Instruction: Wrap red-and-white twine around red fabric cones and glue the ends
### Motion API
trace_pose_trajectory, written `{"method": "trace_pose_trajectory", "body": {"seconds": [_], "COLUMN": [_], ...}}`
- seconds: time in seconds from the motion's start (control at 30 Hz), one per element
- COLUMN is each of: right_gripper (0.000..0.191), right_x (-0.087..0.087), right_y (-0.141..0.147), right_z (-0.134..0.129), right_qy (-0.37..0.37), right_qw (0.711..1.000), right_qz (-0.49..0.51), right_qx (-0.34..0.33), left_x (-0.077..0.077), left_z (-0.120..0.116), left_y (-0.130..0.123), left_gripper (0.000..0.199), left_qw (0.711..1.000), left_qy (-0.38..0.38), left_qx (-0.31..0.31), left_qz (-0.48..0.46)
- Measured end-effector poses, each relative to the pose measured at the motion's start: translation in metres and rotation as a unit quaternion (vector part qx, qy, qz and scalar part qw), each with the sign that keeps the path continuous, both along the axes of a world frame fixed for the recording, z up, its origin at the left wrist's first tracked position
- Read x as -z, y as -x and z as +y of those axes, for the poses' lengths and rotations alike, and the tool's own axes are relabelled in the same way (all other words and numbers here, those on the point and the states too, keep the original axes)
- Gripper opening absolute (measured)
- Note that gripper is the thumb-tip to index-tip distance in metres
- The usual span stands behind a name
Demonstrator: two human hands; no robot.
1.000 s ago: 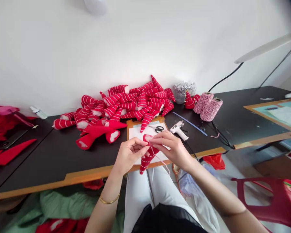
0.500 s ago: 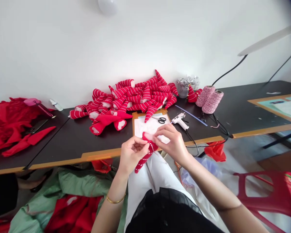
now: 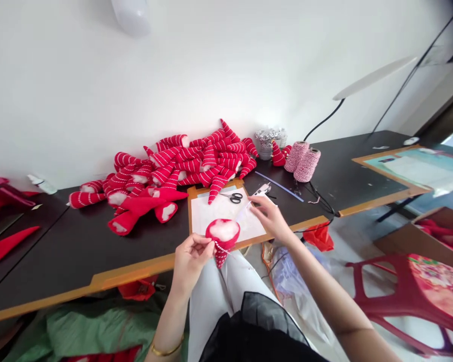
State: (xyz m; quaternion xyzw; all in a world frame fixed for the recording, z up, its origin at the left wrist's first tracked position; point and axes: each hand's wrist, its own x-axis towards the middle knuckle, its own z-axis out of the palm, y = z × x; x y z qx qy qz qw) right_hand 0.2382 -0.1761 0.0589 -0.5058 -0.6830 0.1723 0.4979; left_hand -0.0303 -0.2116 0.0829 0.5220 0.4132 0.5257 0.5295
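Near my lap, my left hand (image 3: 193, 259) pinches the rim of a red cone-shaped stuffed fabric piece (image 3: 219, 255) with white stitched lines. Its wide end faces up and shows white stuffing (image 3: 224, 230); a loose white-and-red cord hangs at its side. My right hand (image 3: 269, 215) is closed around a white glue gun (image 3: 263, 190) at the right of a white sheet (image 3: 207, 213). The hand hides most of the gun's handle, and a pale blur lies by its nozzle. Black-handled scissors (image 3: 235, 198) lie on the sheet.
Many striped red stuffed cones (image 3: 181, 166) are heaped against the wall. Pink-and-white twine spools (image 3: 308, 165), a blue stick (image 3: 279, 186), a tinsel-filled tub (image 3: 266, 145) and a lamp (image 3: 373, 79) stand or lie to the right. A red stool (image 3: 411, 296) is at the lower right.
My right hand has left the stuffed cone and moved right to the glue gun. The cone has tipped so its stuffed end shows, now held by my left hand alone. The view has turned right.
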Motion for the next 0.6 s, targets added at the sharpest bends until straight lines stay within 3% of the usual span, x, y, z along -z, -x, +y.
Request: {"method": "trace_pose_trajectory", "body": {"seconds": [0.07, 0.13, 0.23, 0.37, 0.5, 0.6], "right_gripper": [0.032, 0.028, 0.022, 0.021, 0.041, 0.05], "right_x": [0.024, 0.043, 0.06, 0.066, 0.059, 0.045], "right_y": [-0.028, -0.041, -0.028, 0.009, 0.025, 0.02], "right_z": [0.02, 0.036, 0.059, 0.1, 0.142, 0.153], "right_qy": [0.03, 0.043, 0.055, 0.07, 0.1, 0.134], "right_qw": [0.985, 0.973, 0.978, 0.985, 0.99, 0.99], "right_qz": [-0.062, -0.127, -0.154, -0.131, -0.087, -0.038], "right_qx": [0.155, 0.188, 0.131, 0.091, 0.048, -0.02], "left_x": [0.008, 0.014, 0.017, 0.013, 0.009, 0.01], "left_z": [0.007, 0.014, 0.022, 0.024, 0.018, 0.016], "left_y": [0.005, 0.009, 0.011, 0.011, 0.014, 0.019], "left_gripper": [0.026, 0.027, 0.029, 0.032, 0.032, 0.03], "left_qw": [1.0, 0.999, 0.997, 0.992, 0.989, 0.987], "left_qy": [0.008, 0.007, 0.007, 0.01, 0.009, 0.004], "left_qx": [-0.015, -0.036, -0.079, -0.128, -0.146, -0.159], "left_qz": [0.0, 0.0, -0.004, -0.015, -0.033, -0.037]}}
